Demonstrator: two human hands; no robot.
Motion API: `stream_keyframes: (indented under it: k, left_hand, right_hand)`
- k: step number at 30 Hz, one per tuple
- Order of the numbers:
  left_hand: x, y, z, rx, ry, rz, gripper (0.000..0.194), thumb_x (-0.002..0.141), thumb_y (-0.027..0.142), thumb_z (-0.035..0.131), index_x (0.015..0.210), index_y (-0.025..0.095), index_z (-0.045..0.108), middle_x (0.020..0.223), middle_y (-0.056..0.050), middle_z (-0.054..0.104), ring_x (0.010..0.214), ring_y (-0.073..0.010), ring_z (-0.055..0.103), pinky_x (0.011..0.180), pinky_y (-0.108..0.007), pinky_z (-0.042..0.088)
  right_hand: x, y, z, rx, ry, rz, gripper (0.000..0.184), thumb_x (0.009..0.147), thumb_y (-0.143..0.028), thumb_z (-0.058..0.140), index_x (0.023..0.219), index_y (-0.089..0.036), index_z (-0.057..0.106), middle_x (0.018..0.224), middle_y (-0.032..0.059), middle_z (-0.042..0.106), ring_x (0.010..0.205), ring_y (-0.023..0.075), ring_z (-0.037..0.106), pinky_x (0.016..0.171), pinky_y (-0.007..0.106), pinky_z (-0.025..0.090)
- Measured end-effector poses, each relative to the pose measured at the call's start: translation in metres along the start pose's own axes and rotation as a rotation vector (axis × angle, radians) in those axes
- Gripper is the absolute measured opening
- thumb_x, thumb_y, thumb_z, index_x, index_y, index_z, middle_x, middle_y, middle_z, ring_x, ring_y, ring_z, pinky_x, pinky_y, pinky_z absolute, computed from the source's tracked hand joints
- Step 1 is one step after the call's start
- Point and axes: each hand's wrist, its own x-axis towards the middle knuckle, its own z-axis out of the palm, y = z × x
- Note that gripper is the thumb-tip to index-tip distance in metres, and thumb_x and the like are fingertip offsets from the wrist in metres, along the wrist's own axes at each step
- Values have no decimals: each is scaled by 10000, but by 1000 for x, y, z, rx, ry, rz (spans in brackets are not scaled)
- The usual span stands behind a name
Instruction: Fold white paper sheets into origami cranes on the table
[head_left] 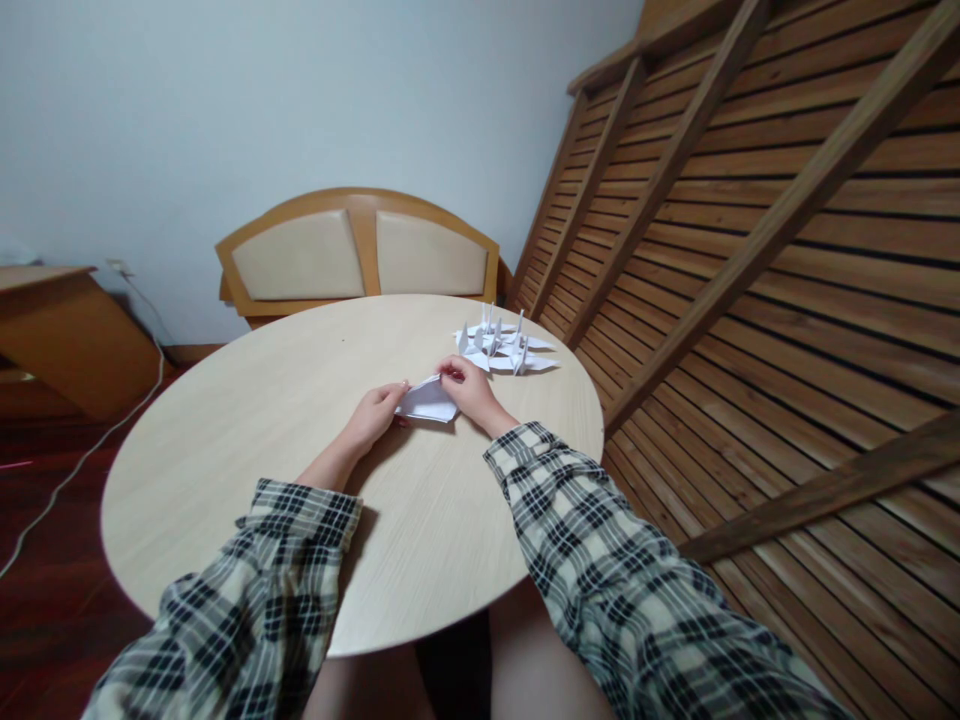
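Observation:
A folded piece of white paper (429, 402) is held between my two hands above the round table. My left hand (375, 412) pinches its left end between thumb and fingers. At the upper right corner, my right hand (469, 388) grips the paper with its fingertips. The paper is tilted, with its layered lower edge towards me. Just beyond my right hand stand several white folded paper cranes (517, 352), grouped close together with pointed wings and necks up.
The round pale wooden table (247, 440) fills the middle. Behind it is a headboard (364, 240) with cream panels. A slatted wooden frame (750, 250) leans along the right side. At left are a wooden desk (67, 340) and a white cable (97, 445).

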Motion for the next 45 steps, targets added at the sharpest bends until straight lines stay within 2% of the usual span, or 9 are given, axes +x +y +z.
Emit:
stream_keyframes:
  k: [3,9,12,22,27,30,32,40,45]
  left_hand:
    - [-1,-1,1,11,-39,25,385,757,496,626,816,123,703,684,-52,615,564,-133,505,526,-253,429]
    - [-2,4,0,33,16,15,332,698,419,686,819,114,731,704,-62,642,595,-137,519,526,-247,402]
    - [0,1,-1,29,24,8,325,693,414,683,815,116,726,702,-58,645,594,-136,521,526,-246,396]
    - [0,-3,-4,127,-51,66,332,698,404,683,862,117,711,749,-60,665,640,-146,541,590,-261,386]
    - [-4,5,-1,176,-65,98,352,682,334,696,964,123,699,893,-89,702,737,-178,592,670,-285,429]
    - [-4,6,-1,149,-25,89,320,691,350,683,916,124,697,851,-79,696,717,-176,588,658,-284,440]
    - [-2,5,-1,102,29,68,310,692,369,673,878,123,694,797,-63,683,687,-169,581,639,-280,452]
    - [5,-3,-3,-97,169,45,342,680,453,668,783,127,679,775,-44,650,694,-158,586,650,-286,525]
    - [6,-4,-3,-105,224,29,374,677,497,669,734,128,665,718,-37,630,658,-159,583,606,-276,518]
  right_hand:
    - [0,-2,-1,42,-3,41,184,748,-54,479,777,-189,600,822,-4,608,812,138,569,772,281,460]
    - [0,-6,-1,37,-21,106,183,804,-89,469,732,-180,610,767,-1,611,772,135,567,743,277,449]
    - [-2,-8,1,19,-46,56,35,805,-179,580,804,-179,615,790,-2,608,766,137,559,738,281,448]
    - [-2,-9,2,-17,37,63,39,761,-168,676,782,-174,643,744,-6,630,712,131,568,686,273,451]
    - [-1,-8,-1,-105,99,7,93,808,-124,629,856,-189,674,907,29,675,884,160,614,803,317,484]
    - [-1,-12,-4,-222,189,-126,133,816,-150,652,924,-219,687,1045,47,646,1062,186,574,933,365,454]
    - [-2,-17,-5,-271,211,-177,97,823,-195,673,915,-225,689,1029,45,640,1055,190,569,969,383,429]
    - [-9,-27,0,-263,-196,-189,96,856,-276,668,801,-202,695,810,12,678,817,148,574,854,331,414]
    - [-9,-23,1,-234,-240,-153,58,842,-258,677,821,-208,697,831,12,688,806,146,569,822,322,417]
